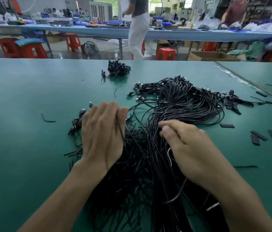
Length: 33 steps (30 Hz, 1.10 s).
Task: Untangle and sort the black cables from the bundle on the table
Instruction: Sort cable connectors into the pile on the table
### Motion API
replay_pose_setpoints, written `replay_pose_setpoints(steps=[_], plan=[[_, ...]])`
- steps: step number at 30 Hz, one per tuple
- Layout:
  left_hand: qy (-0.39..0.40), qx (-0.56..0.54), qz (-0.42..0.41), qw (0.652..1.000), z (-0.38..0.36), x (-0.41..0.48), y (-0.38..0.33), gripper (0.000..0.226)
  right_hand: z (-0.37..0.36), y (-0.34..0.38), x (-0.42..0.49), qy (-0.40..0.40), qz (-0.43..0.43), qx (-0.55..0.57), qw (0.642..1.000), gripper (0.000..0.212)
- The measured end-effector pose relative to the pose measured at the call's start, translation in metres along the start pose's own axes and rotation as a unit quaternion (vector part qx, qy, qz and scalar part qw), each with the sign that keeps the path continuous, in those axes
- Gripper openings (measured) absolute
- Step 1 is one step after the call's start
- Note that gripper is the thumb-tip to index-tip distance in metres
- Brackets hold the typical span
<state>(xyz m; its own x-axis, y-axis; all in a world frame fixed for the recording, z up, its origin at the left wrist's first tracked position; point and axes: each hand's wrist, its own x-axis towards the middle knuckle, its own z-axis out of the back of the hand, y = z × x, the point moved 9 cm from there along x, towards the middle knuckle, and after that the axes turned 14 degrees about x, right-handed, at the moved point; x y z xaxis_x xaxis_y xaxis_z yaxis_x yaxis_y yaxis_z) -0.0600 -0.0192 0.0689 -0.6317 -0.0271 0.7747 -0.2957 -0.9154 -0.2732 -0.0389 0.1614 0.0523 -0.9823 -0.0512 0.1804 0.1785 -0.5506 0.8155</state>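
Near edge: bundle [142,173] of black cables fans across table [23,148], beneath both wrists. Left hand [101,134] curls over gathered sheaf, strands held between thumb and fingers. Right hand [187,148] pinches few strands at thumb tip. Best practice: left anchors firmly; right draws one cable slowly toward plug ends [139,97], easing loops, never yanking. Far: small separate heap [117,68], well apart.

The green table [23,148] carries a black cable bundle [182,106], a smaller clump [117,69] and scattered black strips [259,135].
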Motion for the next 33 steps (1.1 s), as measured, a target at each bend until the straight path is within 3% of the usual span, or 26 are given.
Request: replay_pose_setpoints(steps=[2, 4, 6, 9, 14, 16, 18, 20, 24, 26, 28, 30, 31, 33], plan=[[0.027, 0.061, -0.031, 0.997, -0.006, -0.002, -0.009, 0.030, -0.008, 0.022, -0.004, 0.018, 0.049, 0.102, 0.993, 0.050], [0.040, 0.086, -0.054, 0.994, -0.009, -0.003, -0.013, 0.025, -0.028, 0.030, -0.010, 0.091, 0.053, 0.118, 0.987, 0.059], [0.044, 0.103, -0.082, 0.990, -0.010, -0.003, -0.018, 0.023, -0.041, 0.027, -0.013, 0.122, 0.038, 0.098, 0.987, 0.049], [0.039, 0.086, -0.092, 0.991, -0.011, -0.003, -0.021, 0.018, -0.032, 0.024, -0.006, 0.053, 0.050, 0.113, 0.991, 0.028], [0.005, 0.016, -0.008, 1.000, 0.003, 0.004, 0.003, 0.028, 0.029, 0.001, 0.004, -0.126, 0.062, 0.133, 0.981, 0.026], [0.005, 0.023, 0.003, 1.000, 0.008, 0.006, 0.005, 0.033, 0.042, -0.010, 0.005, -0.153, 0.056, 0.122, 0.979, 0.025], [0.049, 0.031, -0.007, 0.998, 0.002, 0.006, 0.000, 0.040, 0.045, -0.017, 0.007, -0.157, 0.047, 0.090, 0.982, 0.023], [0.161, -0.033, -0.002, 0.986, -0.018, 0.001, -0.004, 0.056, 0.042, -0.020, 0.010, -0.147, 0.045, 0.106, 0.982, 0.022], [0.392, -0.253, 0.033, 0.884, -0.043, -0.017, -0.024, 0.068, 0.034, -0.013, 0.012, -0.109, 0.069, 0.214, 0.968, 0.023], [0.485, -0.368, 0.028, 0.792, -0.039, -0.028, -0.044, 0.059, 0.034, -0.015, 0.012, -0.114, 0.068, 0.215, 0.968, 0.024], [0.550, -0.490, 0.017, 0.676, -0.026, -0.038, -0.064, 0.047, 0.029, -0.022, 0.014, -0.096, 0.048, 0.159, 0.981, 0.022], [0.543, -0.597, 0.024, 0.590, -0.011, -0.034, -0.075, 0.037, 0.010, -0.026, 0.015, -0.015, 0.023, 0.089, 0.996, 0.019], [0.517, -0.639, 0.044, 0.568, -0.009, -0.029, -0.076, 0.034, -0.003, -0.025, 0.013, 0.034, 0.019, 0.065, 0.997, 0.019], [0.440, -0.685, 0.122, 0.568, -0.017, -0.017, -0.066, 0.036, -0.026, -0.015, 0.005, 0.124, 0.024, 0.039, 0.991, 0.016]])
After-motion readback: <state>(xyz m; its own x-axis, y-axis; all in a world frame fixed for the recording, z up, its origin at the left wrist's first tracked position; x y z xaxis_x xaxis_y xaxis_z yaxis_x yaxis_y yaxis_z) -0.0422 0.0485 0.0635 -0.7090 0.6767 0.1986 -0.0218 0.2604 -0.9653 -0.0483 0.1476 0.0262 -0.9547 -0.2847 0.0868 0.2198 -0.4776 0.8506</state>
